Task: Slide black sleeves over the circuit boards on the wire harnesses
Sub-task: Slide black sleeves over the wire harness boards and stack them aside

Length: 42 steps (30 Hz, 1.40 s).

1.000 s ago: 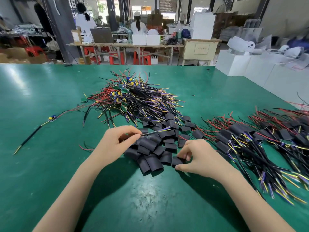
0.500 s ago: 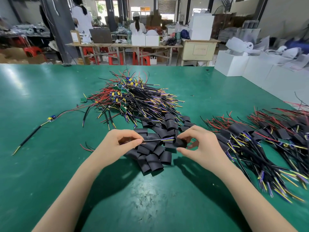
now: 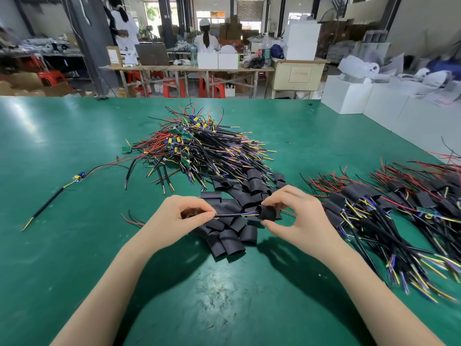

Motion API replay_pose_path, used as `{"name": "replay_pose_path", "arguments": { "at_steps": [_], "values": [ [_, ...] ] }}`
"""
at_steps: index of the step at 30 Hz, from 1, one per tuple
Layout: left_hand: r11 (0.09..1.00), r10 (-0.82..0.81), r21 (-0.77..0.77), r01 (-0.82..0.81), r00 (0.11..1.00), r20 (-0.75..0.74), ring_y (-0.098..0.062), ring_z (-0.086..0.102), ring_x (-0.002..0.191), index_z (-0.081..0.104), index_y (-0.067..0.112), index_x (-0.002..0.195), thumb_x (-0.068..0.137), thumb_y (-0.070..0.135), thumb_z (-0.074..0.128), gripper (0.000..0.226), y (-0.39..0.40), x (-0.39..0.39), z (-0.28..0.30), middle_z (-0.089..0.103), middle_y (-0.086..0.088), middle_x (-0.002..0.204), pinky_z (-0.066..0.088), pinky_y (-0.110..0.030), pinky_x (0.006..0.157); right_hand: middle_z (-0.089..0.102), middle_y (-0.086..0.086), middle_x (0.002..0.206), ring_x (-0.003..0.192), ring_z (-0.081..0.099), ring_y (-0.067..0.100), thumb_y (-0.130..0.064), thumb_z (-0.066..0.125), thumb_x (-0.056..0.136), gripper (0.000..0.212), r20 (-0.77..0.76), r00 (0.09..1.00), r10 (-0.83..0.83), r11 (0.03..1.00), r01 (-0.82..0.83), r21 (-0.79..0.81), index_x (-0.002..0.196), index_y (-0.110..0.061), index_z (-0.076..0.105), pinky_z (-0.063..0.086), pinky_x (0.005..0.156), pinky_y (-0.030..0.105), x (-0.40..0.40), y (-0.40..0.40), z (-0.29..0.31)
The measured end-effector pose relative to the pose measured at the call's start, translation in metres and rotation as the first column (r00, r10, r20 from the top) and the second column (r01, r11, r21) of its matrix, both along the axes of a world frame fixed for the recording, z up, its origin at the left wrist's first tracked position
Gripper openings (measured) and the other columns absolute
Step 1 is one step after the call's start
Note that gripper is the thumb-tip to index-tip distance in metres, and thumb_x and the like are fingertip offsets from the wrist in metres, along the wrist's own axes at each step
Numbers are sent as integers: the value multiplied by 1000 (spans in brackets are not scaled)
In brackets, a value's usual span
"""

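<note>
Black sleeve is pinched in the right hand — thumb below, fingertips on top, mouth facing left. Left hand grips a harness cable between thumb and forefinger; its long axis runs roughly left-right, and the stripped coloured wire ends point straight at the sleeve opening. The tips look to be right at or just inside the mouth; can't tell how deep. The circuit board on this harness isn't visible, probably hidden in the left palm.

Key relation: cable axis and sleeve bore are near collinear, hands close together above the loose sleeve pile. My read: the sleeve has to travel left along the cable toward the left hand, or the cable gets fed right through it. The right hand is the one on the sleeve, so it likely drives.

Unsleeved harness heap lies behind on the green table; finished bundles sit to the right — the task is partway done.
</note>
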<state>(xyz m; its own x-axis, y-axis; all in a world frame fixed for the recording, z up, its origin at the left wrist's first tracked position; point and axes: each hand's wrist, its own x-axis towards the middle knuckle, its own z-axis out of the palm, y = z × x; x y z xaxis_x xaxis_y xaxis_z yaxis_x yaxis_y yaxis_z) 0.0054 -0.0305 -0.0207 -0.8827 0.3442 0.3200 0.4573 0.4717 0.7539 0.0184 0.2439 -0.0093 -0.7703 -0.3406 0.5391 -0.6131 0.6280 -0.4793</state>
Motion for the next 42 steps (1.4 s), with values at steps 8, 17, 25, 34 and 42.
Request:
{"name": "replay_pose_path", "arguments": {
  "at_steps": [8,17,25,34,42],
  "values": [
    [994,-81,-73,77,996,-47,-7,61,97,61,18,127,84,6,73,45,23,11,1,66,4,109,47,-19,88,61,-8,90,92,55,21,-30,80,66,30,-133,984,-120,932,157,325,91,-21,67,36,75,34,-1,-4,-12],
    [936,-10,-349,38,997,82,-2,52,85,69,25,96,72,10,83,32,-23,2,8,62,6,94,41,-16,79,61,-10,86,98,50,22,-35,78,67,27,-107,970,-219,886,244,395,89,-24,67,28,79,32,-4,2,-16],
    [966,-25,-252,51,994,108,-3,56,74,72,27,87,74,13,83,22,-20,0,5,65,10,81,47,-20,72,61,-11,85,93,51,21,-35,77,67,26,-100,982,-162,913,188,363,87,-23,66,30,78,32,-1,-3,-16],
    [977,-167,167,133,964,209,-11,61,66,68,13,100,85,8,73,17,24,10,1,67,2,82,52,-23,67,54,-8,99,88,55,4,-26,72,80,27,50,990,135,988,-138,68,104,-19,61,49,78,25,10,-25,-14],
    [964,-187,228,137,958,216,-12,65,87,67,8,99,85,-5,68,19,27,13,1,72,-8,97,51,-27,86,55,-8,89,79,57,9,-19,77,78,21,85,989,123,990,-116,-77,94,-19,64,49,70,23,11,-26,-10]
  ]
}}
